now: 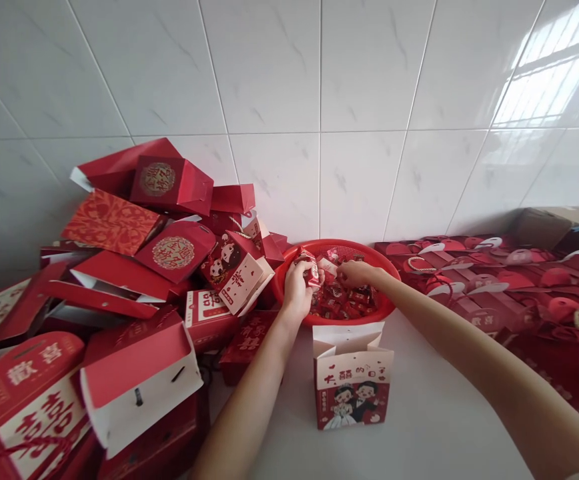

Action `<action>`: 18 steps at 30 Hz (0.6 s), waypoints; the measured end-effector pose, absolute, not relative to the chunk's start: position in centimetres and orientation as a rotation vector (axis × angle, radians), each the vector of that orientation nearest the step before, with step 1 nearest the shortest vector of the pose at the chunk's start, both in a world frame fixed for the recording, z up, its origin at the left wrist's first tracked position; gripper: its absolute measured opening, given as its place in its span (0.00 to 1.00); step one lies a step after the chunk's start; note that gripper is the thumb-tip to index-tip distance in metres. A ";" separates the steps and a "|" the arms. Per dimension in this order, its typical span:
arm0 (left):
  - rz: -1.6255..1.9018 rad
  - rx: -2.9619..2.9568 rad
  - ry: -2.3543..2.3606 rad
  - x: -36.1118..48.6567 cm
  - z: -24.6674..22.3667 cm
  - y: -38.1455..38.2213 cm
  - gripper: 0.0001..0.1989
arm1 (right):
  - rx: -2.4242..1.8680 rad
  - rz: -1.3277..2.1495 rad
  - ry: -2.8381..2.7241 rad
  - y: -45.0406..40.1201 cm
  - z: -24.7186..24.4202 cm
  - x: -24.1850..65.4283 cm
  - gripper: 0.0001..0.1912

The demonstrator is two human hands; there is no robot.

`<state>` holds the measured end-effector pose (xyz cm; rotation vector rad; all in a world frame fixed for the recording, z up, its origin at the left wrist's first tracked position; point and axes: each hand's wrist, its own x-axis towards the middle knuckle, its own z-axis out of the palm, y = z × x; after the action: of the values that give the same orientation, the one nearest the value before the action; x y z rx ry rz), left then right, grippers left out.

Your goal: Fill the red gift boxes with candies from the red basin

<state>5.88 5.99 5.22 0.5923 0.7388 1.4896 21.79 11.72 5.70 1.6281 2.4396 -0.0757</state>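
Over the left part of a red plastic basket (388, 308), my left hand (299, 283) is closed on red wrapped candy (312, 272). My right hand (353, 273) reaches into the same basket, fingers pinched together at a pale pink packet (328, 268); whether it grips the packet is hard to tell. Many red wrapped candies (342, 303) fill the basket. Just in front of it stands an upright paper gift box (352, 400) with its top open and a cartoon bride and groom on its face.
A tall heap of red gift boxes (174, 257) lies on the left. Rows of red boxes with handles (479, 287) stand on the right, beside a brown cardboard box (544, 227). A white tiled wall (359, 80) rises behind the white table (429, 413).
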 end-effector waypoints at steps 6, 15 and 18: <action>1.481 0.598 0.749 6.0 5.2 6.0 0.06 | 1.649 -0.263 2.498 12.8 4.6 21.9 0.12; 1.476 0.576 0.755 5.8 4.9 6.2 0.06 | 1.519 -0.594 2.577 12.2 4.5 23.0 0.13; 1.476 0.571 0.757 5.8 5.0 6.1 0.06 | 1.539 -0.574 2.582 12.4 3.9 22.9 0.14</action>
<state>5.79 6.13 4.97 0.5715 0.7574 1.4765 22.86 12.41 3.86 1.5390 2.5819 -0.5742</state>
